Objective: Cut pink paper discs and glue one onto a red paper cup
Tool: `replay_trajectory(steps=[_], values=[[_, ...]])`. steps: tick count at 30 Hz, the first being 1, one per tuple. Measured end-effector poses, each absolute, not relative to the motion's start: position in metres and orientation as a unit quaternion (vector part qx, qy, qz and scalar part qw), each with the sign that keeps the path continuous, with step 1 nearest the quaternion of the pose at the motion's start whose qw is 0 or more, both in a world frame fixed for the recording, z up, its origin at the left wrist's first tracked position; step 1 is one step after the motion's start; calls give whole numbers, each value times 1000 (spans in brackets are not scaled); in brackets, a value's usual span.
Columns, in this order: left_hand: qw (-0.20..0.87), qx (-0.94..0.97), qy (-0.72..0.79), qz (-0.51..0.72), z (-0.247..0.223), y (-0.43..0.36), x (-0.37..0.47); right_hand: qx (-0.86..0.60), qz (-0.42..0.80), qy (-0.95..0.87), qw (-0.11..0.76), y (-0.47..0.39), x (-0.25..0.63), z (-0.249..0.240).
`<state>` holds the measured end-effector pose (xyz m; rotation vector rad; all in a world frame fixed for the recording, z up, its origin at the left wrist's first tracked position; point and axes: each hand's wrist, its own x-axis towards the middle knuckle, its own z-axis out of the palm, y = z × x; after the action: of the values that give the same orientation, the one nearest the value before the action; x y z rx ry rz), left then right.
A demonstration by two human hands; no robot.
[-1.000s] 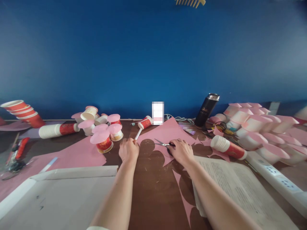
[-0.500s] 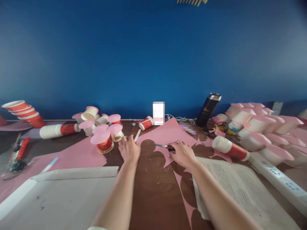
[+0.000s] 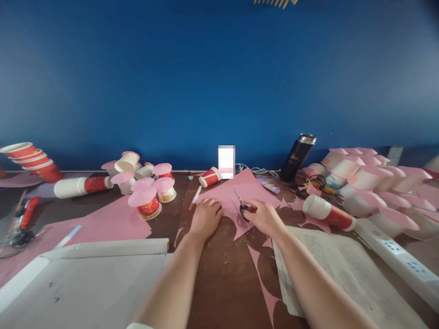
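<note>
My left hand (image 3: pixel 206 218) lies palm down at the left edge of a pink paper sheet (image 3: pixel 247 188), its fingers spread over that edge. My right hand (image 3: pixel 263 218) is closed round the dark handles of a pair of scissors (image 3: pixel 242 208), above the sheet's near right part. The blades point away from me and up to the left. Round bites are cut out of the sheet's near edge. Left of my left hand lies a marker-like stick (image 3: pixel 195 197) with a brown end. A red paper cup (image 3: pixel 209 177) lies on its side behind it.
Cups with pink paper discs (image 3: pixel 141 196) stand at the left. A cardboard box (image 3: pixel 103 283) is at the front left. Newspaper (image 3: pixel 318 265), pink offcuts (image 3: pixel 262 281), a power strip (image 3: pixel 398 256), a black flask (image 3: pixel 297 157) and several disc-topped cups (image 3: pixel 370 183) lie to the right.
My left hand has moved right, from beside the white stick onto the paper's edge. The scissors have swung from pointing left to pointing away, with the right hand still round them.
</note>
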<state>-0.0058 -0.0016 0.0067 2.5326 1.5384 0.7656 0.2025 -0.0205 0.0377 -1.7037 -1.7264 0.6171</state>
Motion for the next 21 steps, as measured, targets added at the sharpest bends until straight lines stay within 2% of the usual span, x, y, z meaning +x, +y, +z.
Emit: replay_trajectory(steps=[3,5,7,9,12,16,21], values=[[50,847,477,230,7,-7,0,-604,389,-479,505,-11,205,39],[53,851,476,218,7,-10,1,-530,477,-363,599,-3,211,39],[55,850,481,208,7,-11,2,-473,515,-263,665,4,219,37],[54,847,490,198,7,-10,2,-441,501,-163,726,10,228,32],[41,847,496,187,8,-8,3,-416,479,-108,765,14,239,26],[30,853,489,179,9,-6,5,-376,489,-130,776,12,239,24],[46,852,490,178,15,-10,6,-429,422,-161,782,7,228,28]])
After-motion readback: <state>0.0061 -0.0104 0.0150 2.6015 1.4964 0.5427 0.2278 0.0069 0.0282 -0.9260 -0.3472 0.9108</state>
